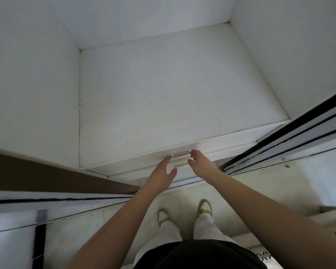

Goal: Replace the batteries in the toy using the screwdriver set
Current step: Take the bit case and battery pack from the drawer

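No toy, batteries or screwdriver set are in view. Both my hands reach to the front of a white drawer (144,164) under a bare white shelf (173,94). A small metal handle (181,153) sits on the drawer's top edge, and a second handle (180,165) shows just below it. My left hand (161,171) has straight fingers whose tips touch the drawer front at the handle's left end. My right hand (199,162) is at the handle's right end with loosely curled fingers and the thumb apart, and nothing shows between them.
The shelf lies inside a white cabinet with a left wall (33,84) and a right wall (299,55). Sliding door tracks (289,136) run at the right and lower left. My feet in pale shoes (204,207) stand on a light tiled floor.
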### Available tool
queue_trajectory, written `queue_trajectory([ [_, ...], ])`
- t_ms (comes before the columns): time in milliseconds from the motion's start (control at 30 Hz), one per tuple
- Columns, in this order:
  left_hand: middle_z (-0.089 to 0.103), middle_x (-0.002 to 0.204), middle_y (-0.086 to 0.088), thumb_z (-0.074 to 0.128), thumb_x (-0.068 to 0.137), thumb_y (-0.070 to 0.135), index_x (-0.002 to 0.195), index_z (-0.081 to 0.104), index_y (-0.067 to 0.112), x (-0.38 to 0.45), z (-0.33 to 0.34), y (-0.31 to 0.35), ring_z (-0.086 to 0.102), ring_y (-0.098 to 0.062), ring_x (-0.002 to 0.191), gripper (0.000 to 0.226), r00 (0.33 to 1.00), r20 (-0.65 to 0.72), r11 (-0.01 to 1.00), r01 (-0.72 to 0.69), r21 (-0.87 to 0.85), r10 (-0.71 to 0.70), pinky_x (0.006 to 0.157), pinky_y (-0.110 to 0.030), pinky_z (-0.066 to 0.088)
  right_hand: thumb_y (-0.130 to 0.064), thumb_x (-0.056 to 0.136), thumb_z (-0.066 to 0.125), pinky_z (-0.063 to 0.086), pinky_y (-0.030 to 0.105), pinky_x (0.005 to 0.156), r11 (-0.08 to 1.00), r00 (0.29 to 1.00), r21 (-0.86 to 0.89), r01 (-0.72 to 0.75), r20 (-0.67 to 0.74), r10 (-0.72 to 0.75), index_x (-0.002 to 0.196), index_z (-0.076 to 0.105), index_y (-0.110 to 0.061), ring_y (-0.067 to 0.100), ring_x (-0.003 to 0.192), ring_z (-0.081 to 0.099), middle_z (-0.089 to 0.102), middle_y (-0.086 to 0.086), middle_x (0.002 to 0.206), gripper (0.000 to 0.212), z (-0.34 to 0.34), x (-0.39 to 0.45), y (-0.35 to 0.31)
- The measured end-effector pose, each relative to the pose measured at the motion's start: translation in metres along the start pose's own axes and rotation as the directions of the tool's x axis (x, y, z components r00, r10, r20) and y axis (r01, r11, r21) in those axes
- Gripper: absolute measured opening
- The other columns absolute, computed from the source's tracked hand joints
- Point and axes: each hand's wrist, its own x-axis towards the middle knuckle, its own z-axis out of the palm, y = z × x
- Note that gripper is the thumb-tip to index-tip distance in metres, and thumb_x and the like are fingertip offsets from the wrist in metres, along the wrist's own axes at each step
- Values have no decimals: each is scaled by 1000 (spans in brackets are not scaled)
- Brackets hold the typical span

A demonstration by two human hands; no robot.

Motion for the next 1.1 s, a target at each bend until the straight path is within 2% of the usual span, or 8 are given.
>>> queue_trajectory([
  [100, 52, 138, 4, 55, 96, 32, 138, 46, 21, 4, 3, 5, 50, -15, 126, 45, 997, -24, 987, 69, -144, -74, 98, -22, 35, -29, 95, 45, 44, 30, 78, 999, 999, -14, -36, -18, 36, 118, 50, -15, 25, 96, 59, 62, 3, 104, 26, -7, 3, 0],
  [167, 62, 124, 4, 56, 95, 30, 124, 56, 22, 7, 5, 8, 58, -18, 113, 31, 988, -69, 958, 116, -263, -139, 96, -28, 43, -33, 95, 44, 40, 28, 68, 999, 998, -8, -49, -29, 49, 100, 53, -14, 23, 82, 56, 60, 2, 86, 22, -9, 3, 2],
  [233, 68, 110, 1, 54, 95, 33, 108, 62, 21, 9, 5, 11, 64, -19, 100, 18, 984, -86, 937, 121, -327, -157, 90, -35, 50, -33, 95, 45, 40, 29, 68, 996, 999, 74, -40, -26, 42, 98, 57, -9, 22, 80, 57, 65, 7, 89, 26, -10, 4, 4],
  [367, 70, 88, -2, 52, 98, 34, 92, 63, 15, 10, 7, 22, 64, -14, 73, 23, 974, -58, 847, 160, -507, -219, 64, -29, 48, -26, 98, 46, 44, 28, 68, 931, 997, 361, -62, 65, 41, 101, 63, -7, 18, 78, 63, 70, 7, 93, 26, -16, 4, 2],
  [433, 68, 79, -1, 53, 98, 32, 88, 63, 14, 11, 9, 27, 62, -13, 67, 23, 964, -70, 813, 177, -554, -258, 59, -25, 44, -24, 99, 47, 43, 25, 64, 925, 998, 377, -46, 61, 25, 96, 64, -8, 15, 74, 62, 70, 5, 89, 23, -17, 4, 1],
  [733, 64, 76, 0, 53, 97, 33, 84, 61, 15, 5, 12, 31, 60, -11, 63, 23, 949, -109, 819, 193, -541, -295, 56, -25, 41, -22, 100, 43, 38, 22, 58, 959, 999, 282, 8, 28, -16, 93, 57, -12, 9, 68, 54, 66, -1, 83, 18, -13, 2, 4],
  [933, 64, 74, 0, 52, 98, 29, 86, 60, 13, 1, 12, 29, 60, -10, 63, 22, 952, -99, 837, 203, -509, -291, 57, -25, 41, -21, 99, 45, 37, 22, 56, 961, 999, 277, -5, 44, -7, 92, 57, -12, 15, 76, 55, 66, -3, 81, 17, -12, 0, 7],
  [1100, 67, 74, 2, 53, 98, 27, 89, 61, 9, -20, 24, 17, 60, -7, 61, 21, 959, -67, 877, 222, -426, -275, 54, -19, 43, -27, 100, 43, 46, 24, 60, 999, 986, 31, 31, 162, -36, 100, 59, -10, 16, 79, 62, 69, -1, 90, 23, -20, -17, 22],
])
